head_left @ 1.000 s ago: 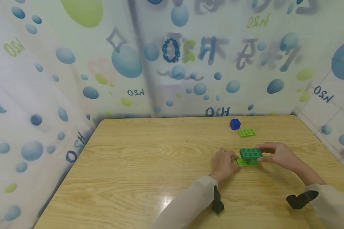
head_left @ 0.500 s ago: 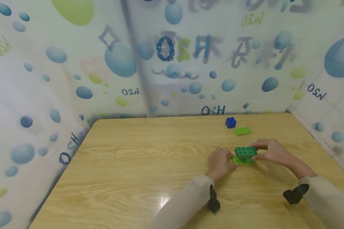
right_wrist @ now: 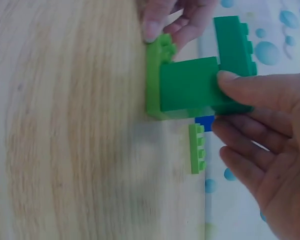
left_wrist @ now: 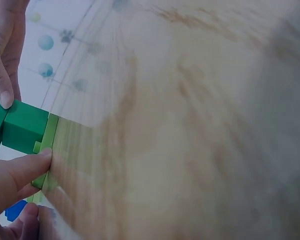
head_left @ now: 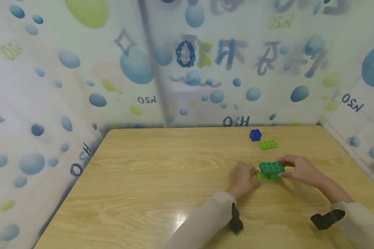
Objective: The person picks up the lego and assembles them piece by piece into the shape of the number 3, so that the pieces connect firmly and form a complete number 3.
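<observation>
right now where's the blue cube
In the head view the blue cube sits near the table's far edge, right of centre, just behind the loose light green plate and beyond both hands.

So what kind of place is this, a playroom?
Probably a small play corner or booth: a wooden table hemmed in by a bubble-print curtain, with toy bricks on it, such as the dark green brick and the blue cube.
</observation>
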Motion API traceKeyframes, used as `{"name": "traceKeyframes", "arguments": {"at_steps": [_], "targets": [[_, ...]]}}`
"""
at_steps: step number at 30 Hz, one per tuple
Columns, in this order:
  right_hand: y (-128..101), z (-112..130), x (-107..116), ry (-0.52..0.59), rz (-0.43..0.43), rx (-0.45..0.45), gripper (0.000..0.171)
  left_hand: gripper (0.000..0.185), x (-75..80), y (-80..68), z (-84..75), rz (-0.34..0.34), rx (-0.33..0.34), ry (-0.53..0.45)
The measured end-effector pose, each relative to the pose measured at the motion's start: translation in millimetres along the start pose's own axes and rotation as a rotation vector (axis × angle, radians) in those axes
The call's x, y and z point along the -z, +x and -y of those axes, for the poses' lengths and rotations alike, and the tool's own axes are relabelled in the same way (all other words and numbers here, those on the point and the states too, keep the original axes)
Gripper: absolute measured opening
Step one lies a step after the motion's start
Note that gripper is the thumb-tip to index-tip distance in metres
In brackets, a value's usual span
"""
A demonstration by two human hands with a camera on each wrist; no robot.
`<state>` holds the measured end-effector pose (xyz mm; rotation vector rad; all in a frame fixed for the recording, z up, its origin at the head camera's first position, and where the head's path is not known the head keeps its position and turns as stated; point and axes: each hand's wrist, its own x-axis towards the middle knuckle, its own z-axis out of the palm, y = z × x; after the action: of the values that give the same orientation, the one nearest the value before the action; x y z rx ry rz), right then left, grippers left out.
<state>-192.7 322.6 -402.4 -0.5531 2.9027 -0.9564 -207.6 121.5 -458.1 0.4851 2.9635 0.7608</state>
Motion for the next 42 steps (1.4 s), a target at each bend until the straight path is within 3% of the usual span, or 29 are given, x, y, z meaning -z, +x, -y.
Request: {"name": "traceKeyframes", "arguments": {"at_steps": [3, 11, 22, 32, 42], "targets": [[-2.9, -3.0, 0.7, 0.041, 0.000, 0.003, 0.049, 0.036, -0.3, -0.7, -2.0, 0.004, 0.016, -0.001], [-2.5, -23.0, 9.8, 0.308, 0.097, -0.015, 0.044, 0.035, -0.4, -1.3, -2.0, 0.004, 0.025, -0.036], [14.2, -51.3, 29.4, 0.171, 0.146, -0.096, 0.046, 0.036, -1.2, 0.3, 0.5, 0.009, 0.004, -0.049], [42.9, -69.7, 39.1, 0.206, 0.200, -0.110, 0.049, 0.036, -0.6, -1.2, -0.3, 0.013, 0.025, -0.054], [73.1, -74.5, 54.6, 0.181, 0.184, -0.108, 0.050, 0.037, -1.1, -1.6, 0.4, 0.002, -0.004, -0.031]]}}
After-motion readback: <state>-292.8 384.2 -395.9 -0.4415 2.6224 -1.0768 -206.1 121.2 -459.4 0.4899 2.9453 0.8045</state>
